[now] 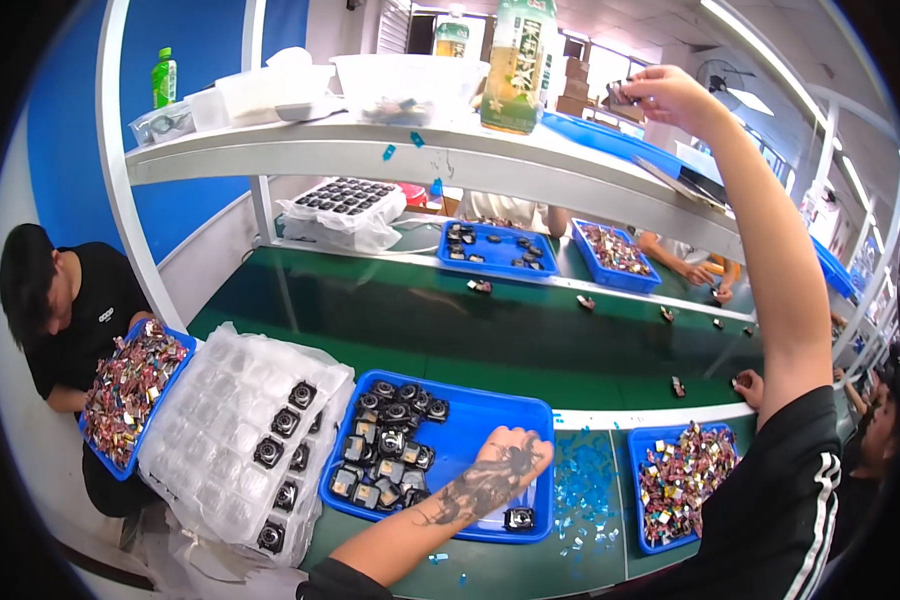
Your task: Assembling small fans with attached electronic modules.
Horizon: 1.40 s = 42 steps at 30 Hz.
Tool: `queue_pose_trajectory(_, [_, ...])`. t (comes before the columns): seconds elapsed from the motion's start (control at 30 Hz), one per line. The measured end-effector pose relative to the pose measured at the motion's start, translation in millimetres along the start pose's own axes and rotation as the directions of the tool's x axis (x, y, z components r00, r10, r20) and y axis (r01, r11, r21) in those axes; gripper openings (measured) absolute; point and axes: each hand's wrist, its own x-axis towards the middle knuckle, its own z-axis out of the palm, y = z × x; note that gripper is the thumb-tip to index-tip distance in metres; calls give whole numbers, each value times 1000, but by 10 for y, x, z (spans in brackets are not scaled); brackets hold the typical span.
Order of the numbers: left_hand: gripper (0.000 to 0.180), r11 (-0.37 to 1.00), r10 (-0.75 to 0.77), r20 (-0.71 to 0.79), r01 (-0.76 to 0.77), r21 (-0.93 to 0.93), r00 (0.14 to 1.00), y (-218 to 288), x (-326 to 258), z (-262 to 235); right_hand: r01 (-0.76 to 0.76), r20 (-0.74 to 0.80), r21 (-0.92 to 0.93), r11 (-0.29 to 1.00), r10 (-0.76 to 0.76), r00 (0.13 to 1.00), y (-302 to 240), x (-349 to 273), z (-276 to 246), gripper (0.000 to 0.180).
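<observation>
Head | left hand (pixel 518 453): grip unclear | right hand (pixel 673 97): pinching part (pixel 618 93) | bottle (pixel 516 75), tub (pixel 395 80) atop shelf (pixel 270 158)

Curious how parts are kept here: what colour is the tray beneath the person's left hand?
The tray is blue, showing best in the head view.

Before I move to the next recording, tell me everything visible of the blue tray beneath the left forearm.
The blue tray looks like plastic: rectangular, shallow, with rounded corners and a raised rim. It lies flat on the green work surface. Black squarish parts crowd its left side, and another black part sits apart at its near right corner. The left hand is over its right half; whether they touch is unclear.
</observation>
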Motion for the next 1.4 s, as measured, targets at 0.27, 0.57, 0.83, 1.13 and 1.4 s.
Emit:
queue_pose_trajectory(0.27, [7, 949, 217, -365, -108, 296, 905, -375, -143, 559, 96, 238, 151, 984, -130, 963, 476, -930, 56, 26])
queue_pose_trajectory(0.57, [62, -194, -331, 170, 110, -975, 928, -206, 260, -899, 113, 596, 81, 990, -139, 791, -179, -2339, 1292, 24])
queue_pose_trajectory(0.83, [50, -535, -362, 137, -85, -841, 922, -84, 214, -834, 114, 667, -32, 993, -64, 742, 110, -2105, 1647, 25])
queue_pose_trajectory(1.13, [51, -532, -587, 106, -283, -798, 802, -213, 227, -922, 765, -128, -283, 578, -814, 567, -682, -1724, 1519, 14])
queue_pose_trajectory(1.4, [47, -495, -555, 122, -208, -844, 823, -164, 178, -931, 705, 52, -685, 182, -953, 297, -1288, -878, 1665, 29])
